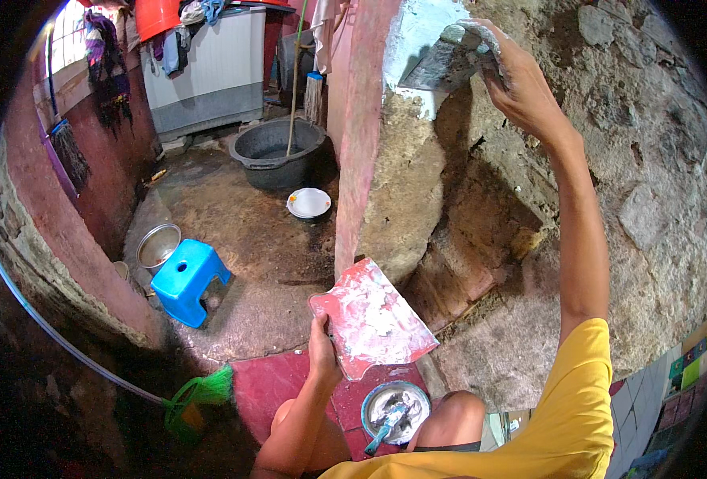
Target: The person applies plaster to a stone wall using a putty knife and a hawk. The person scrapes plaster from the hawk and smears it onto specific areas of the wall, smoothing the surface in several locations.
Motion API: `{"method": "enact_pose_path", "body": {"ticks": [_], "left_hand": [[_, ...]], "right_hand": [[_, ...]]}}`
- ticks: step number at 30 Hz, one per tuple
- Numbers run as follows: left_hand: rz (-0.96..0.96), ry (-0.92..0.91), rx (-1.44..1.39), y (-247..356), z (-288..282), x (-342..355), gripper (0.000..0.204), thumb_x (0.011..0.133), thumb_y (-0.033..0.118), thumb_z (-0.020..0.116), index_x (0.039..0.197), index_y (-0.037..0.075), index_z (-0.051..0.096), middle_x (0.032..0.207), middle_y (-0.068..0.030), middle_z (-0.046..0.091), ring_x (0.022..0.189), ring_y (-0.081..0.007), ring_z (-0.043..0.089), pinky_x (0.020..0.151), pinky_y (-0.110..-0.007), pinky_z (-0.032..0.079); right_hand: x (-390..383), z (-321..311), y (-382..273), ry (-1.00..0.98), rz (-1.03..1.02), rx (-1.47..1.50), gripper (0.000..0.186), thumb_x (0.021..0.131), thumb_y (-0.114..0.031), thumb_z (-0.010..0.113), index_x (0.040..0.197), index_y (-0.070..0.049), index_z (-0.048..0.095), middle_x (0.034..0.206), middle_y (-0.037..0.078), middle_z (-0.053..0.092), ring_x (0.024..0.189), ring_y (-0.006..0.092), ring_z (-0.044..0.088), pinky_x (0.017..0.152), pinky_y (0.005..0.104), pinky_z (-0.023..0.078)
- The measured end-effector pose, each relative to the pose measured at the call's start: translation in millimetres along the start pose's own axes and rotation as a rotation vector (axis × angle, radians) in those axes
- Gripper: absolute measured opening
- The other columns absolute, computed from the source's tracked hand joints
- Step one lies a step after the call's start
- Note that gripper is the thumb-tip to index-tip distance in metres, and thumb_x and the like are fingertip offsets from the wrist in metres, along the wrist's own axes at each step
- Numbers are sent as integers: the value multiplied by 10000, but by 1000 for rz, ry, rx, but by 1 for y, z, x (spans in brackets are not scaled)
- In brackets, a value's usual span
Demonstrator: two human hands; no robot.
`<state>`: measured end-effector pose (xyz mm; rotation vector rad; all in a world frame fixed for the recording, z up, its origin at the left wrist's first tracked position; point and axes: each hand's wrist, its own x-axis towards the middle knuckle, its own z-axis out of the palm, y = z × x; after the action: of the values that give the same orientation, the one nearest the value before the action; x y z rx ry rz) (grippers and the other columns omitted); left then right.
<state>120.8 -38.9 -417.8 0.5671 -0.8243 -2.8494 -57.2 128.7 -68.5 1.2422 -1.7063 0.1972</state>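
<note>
At the upper part of the wall, my right hand [517, 88] is closed round a flat putty knife [436, 68], its blade laid against a patch of pale wet putty [405, 36]. Smears of the same putty mark the fingers. Lower down, in front of my body, my left hand [321, 355] grips the edge of a flat red board [381, 323] smeared with white putty. Between my knees a round bowl [367, 407] holds more putty, with a blue-handled tool [385, 431] leaning in it; its working end is partly buried.
The rough wall [649, 207] has a deep broken hollow [481, 239] on my right. A blue stool [190, 279], a metal bowl [158, 246], a white basin [309, 203] and a large dark tub [278, 148] stand on the wet floor. A green broom [210, 389] lies to my left.
</note>
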Motion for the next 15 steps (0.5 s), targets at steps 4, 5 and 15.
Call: {"method": "enact_pose_path", "body": {"ticks": [4,5,15], "left_hand": [[3,22,37,-1,-1,-1,406,815,328,327,1051,15,432,960,-84,511,846,-184,517,763,-315,420],[14,27,44,-1,-3,0,406,813,327,330,1050,14,432,959,-82,511,845,-182,515,761,-313,418],[38,81,96,5,11,-9,389,806,318,349,1032,16,440,934,-70,510,831,-175,510,755,-307,411]], "right_hand": [[3,4,0,-1,-9,24,579,637,25,481,1185,-83,330,1103,200,433,1029,349,400,890,375,322],[5,5,1,-3,-2,21,583,630,28,481,1183,-83,331,1094,201,436,1022,352,402,886,378,324],[27,2,24,79,-55,-45,575,640,3,499,1185,-83,339,1070,198,462,989,350,435,856,376,352]]}}
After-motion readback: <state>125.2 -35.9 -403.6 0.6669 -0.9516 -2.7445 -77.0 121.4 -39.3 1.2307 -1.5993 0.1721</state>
